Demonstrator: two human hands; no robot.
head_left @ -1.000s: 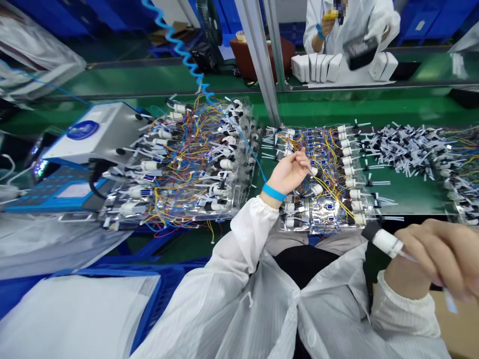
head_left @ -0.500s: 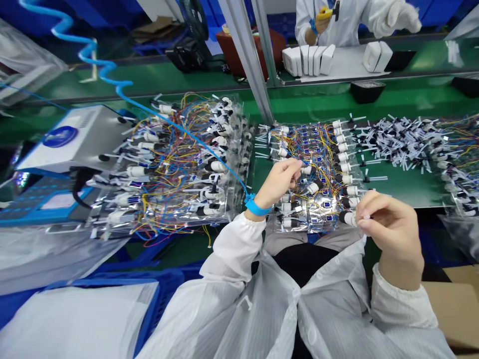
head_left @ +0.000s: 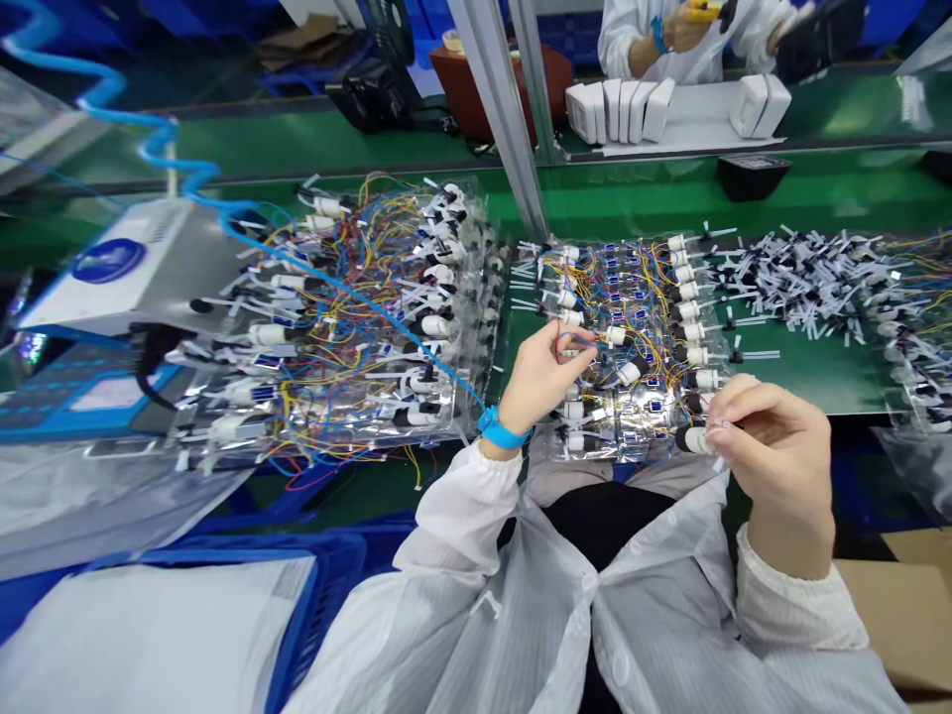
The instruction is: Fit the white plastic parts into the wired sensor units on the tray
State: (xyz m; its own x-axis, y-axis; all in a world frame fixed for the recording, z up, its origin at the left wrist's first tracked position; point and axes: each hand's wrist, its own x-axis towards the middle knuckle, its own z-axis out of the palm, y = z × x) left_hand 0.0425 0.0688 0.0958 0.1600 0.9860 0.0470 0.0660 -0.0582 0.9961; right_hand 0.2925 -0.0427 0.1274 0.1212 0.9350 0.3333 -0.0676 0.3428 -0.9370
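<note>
While our L hand [head_left: 554, 377] works over the near clear tray [head_left: 587, 451], its fingers [head_left: 584, 337] are pressed together on a thin wire [head_left: 569, 344], w/ a blue strap [head_left: 504, 428] round the wrist. Our R hand [head_left: 777, 446] is well apart at the tray's near right corner, fingers [head_left: 733, 397] pinching at a white plug [head_left: 694, 439] w/ a black end, and a thin white strip [head_left: 718, 464] shows just under them. That plug sits on the tray among the wires, not lifted clear.

The tray carries rows of white plugs, small blue parts and yellow, blue and red wires. Just left is a bigger clear tray [head_left: 334, 436], packed the same way, beside a grey box [head_left: 126, 260] w/ a round blue label. A blue cord [head_left: 387, 342] runs from our strap toward that box. Right of our tray, a heap of black-and-white clips [head_left: 803, 283] lies on the green counter [head_left: 803, 392]. Near our L side, a blue crate [head_left: 319, 595] holds a white bag [head_left: 149, 635]; a cardboard box [head_left: 899, 615] is at lower R, contents hidden. Past a metal post [head_left: 495, 99], a co-worker's hand [head_left: 684, 15] is above white boxes [head_left: 617, 109].
</note>
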